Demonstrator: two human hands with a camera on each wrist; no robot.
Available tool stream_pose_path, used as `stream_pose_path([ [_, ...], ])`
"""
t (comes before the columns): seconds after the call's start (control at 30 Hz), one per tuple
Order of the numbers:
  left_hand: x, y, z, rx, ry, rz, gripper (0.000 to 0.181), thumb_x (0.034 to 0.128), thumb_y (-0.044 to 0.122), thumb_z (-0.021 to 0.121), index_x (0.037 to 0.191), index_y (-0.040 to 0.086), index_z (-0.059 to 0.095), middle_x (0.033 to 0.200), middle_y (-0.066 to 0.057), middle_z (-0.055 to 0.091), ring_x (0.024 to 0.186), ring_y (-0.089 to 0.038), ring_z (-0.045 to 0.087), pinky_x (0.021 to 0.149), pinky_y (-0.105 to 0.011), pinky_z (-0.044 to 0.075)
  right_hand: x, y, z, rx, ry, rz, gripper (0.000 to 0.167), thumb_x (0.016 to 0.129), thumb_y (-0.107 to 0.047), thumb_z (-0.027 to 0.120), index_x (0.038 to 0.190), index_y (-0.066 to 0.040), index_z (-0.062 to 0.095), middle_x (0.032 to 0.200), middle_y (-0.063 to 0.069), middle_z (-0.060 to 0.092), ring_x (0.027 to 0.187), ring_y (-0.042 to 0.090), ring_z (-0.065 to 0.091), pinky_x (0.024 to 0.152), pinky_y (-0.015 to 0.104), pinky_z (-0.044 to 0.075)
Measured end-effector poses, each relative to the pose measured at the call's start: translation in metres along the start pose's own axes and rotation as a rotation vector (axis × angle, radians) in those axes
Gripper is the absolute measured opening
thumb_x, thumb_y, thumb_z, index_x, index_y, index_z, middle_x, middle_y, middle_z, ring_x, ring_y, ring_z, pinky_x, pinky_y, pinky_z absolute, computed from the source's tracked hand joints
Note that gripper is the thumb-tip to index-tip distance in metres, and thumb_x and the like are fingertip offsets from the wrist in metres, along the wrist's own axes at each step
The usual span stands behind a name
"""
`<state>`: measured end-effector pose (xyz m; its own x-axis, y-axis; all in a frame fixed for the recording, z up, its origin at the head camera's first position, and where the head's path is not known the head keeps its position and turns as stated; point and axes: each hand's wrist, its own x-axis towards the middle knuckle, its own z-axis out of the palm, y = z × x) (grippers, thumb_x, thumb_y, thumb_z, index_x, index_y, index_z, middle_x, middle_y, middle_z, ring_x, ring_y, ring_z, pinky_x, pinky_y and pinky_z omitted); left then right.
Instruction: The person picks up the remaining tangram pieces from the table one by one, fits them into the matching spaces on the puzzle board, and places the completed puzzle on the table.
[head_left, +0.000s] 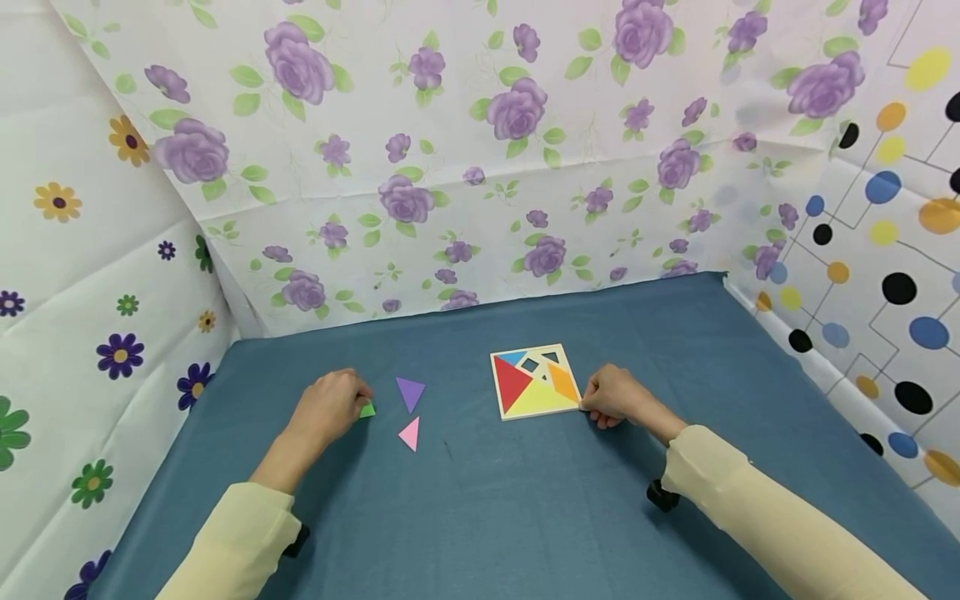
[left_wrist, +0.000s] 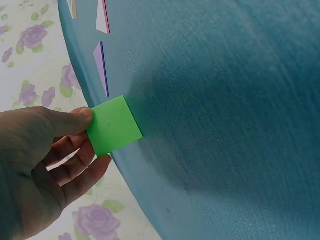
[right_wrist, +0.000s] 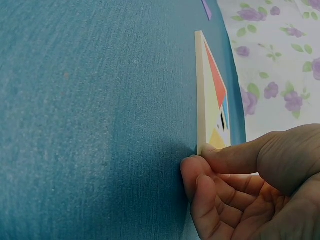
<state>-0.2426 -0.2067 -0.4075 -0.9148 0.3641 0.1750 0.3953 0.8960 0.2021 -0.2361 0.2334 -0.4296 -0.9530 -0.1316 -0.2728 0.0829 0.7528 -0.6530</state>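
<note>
Between thumb and fingers, my left hand [head_left: 330,407] pinches a green square tangram piece [left_wrist: 115,125], seen whole in the left wrist view. Right of that hand, a purple triangle [head_left: 410,393] and a pink triangle [head_left: 409,434] lie on the cloth. The tangram board [head_left: 498,408] holds red, yellow, orange and blue pieces, and some of its slots show no piece. At its near right corner, my right hand [head_left: 617,395] grips the board's edge with thumb and fingertips, as the right wrist view also shows.
A blue cloth [head_left: 510,508] covers the table. Behind it hangs a white sheet with purple roses [head_left: 405,200]; patterned sheets also hang on the left and right sides. Dark straps or devices [head_left: 663,496] sit under both wrists.
</note>
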Motion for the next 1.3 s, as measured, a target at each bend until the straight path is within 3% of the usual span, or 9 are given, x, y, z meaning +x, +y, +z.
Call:
stream_pose_path([
  [0.6,-0.005,-0.001,0.0,0.066,0.071,0.034,0.007,0.0894,0.003,0.078,0.09,0.008,0.082,0.089,-0.005,0.07,0.083,-0.031,0.07,0.067,-0.051,0.058,0.0,0.001,0.0,0.016,-0.005,-0.004,0.02,0.096,-0.006,0.071,0.077,-0.001,0.073,0.065,0.01,0.065,0.052,0.017,0.063,0.052,0.03,0.055],
  [0.93,0.0,0.005,-0.01,0.001,0.129,0.067,0.005,0.0922,0.006,0.077,0.089,0.007,0.08,0.086,-0.005,0.068,0.079,-0.029,0.068,0.067,-0.052,0.057,0.001,0.0,-0.001,0.0,-0.006,0.006,0.02,0.097,-0.007,0.071,0.077,-0.001,0.072,0.064,0.009,0.065,0.052,0.017,0.063,0.052,0.03,0.055],
  [1.3,0.014,0.023,-0.014,-0.067,0.056,0.058,0.005,0.0958,0.01,0.074,0.096,0.007,0.078,0.09,-0.004,0.068,0.079,-0.02,0.064,0.073,-0.045,0.056,0.001,0.0,0.0,-0.007,-0.003,0.017,0.021,0.097,-0.008,0.071,0.077,-0.001,0.072,0.065,0.009,0.065,0.052,0.017,0.062,0.053,0.031,0.056],
])
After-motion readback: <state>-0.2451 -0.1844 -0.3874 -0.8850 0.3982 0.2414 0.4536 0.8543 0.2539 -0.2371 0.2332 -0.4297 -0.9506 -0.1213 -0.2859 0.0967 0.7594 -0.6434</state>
